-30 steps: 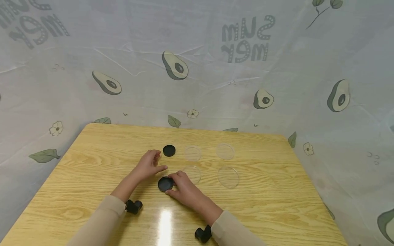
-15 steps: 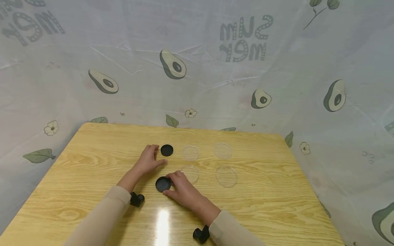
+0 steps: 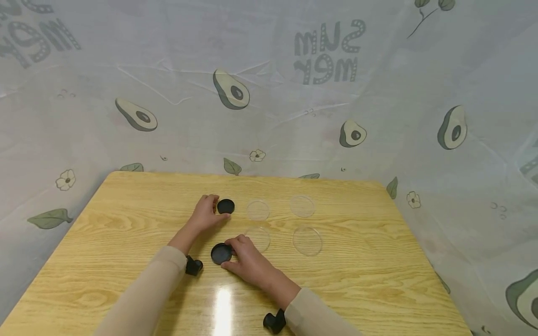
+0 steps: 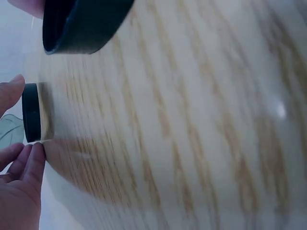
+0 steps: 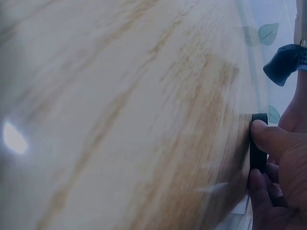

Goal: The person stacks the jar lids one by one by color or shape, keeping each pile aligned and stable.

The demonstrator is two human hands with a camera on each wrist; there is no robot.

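Note:
Two shallow black round lids lie on the table. My left hand [image 3: 206,212] is at the far black lid [image 3: 226,206], thumb at its near edge and fingers at its far left side. In the left wrist view, that lid [image 4: 31,112] stands between the thumb and fingertips. My right hand [image 3: 251,262] pinches the rim of the near black lid [image 3: 221,254], whose hollow side faces up. The right wrist view has the thumb and fingers across the edge of this lid [image 5: 258,148]. Part of its right side is hidden by the fingers.
Several clear round discs lie to the right, among them a back one [image 3: 302,206] and a front one [image 3: 307,241]. The near left clear disc [image 3: 261,238] is partly behind my right hand. A patterned curtain [image 3: 269,116] hangs behind the wooden table [image 3: 357,280].
My left hand has moved forward and right to the far black lid, its thumb now at the lid's edge. The right hand keeps its hold on the near lid. The head view shifts slightly.

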